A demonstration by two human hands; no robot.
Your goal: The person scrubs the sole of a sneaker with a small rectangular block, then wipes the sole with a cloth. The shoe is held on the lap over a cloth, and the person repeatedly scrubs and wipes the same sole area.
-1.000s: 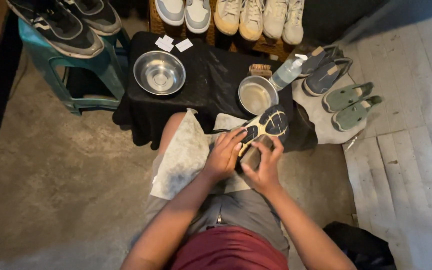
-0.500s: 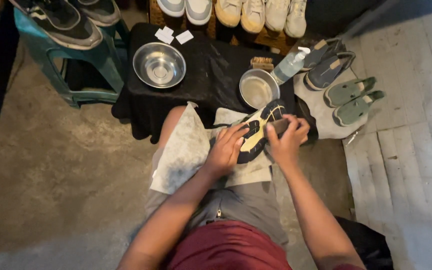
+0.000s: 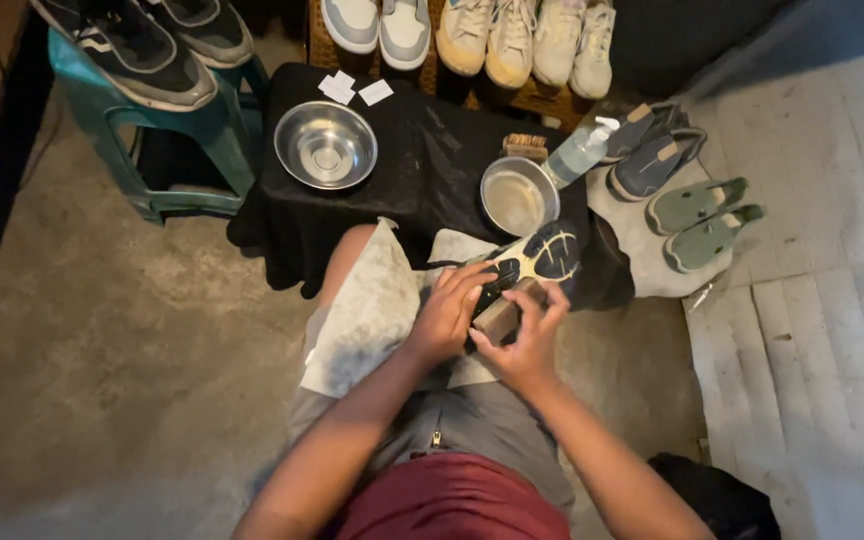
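1. Landmark: low table draped in black cloth [image 3: 422, 170].
2. Left of the table: teal plastic stool [image 3: 177, 140] carrying a pair of dark grey sneakers [image 3: 152, 45].
3. On the table, left part: round steel bowl [image 3: 325, 145], white paper slips [image 3: 352, 88] just behind it.
4. In front of the table: grey-white cloth [image 3: 362, 310] across the person's lap.
5. Left hand [image 3: 447, 315], fingers curled, grips the upturned black-and-yellow-soled shoe [image 3: 537, 255], just in front of the table's right edge.
6. Right hand [image 3: 522, 335], closed around a brown wooden-backed brush [image 3: 502, 315], presses it on the sole.
7. On the table, right part: second steel bowl [image 3: 517, 195], clear pump bottle [image 3: 577, 150].
8. Right of the table: green slip-on shoes [image 3: 702, 210].
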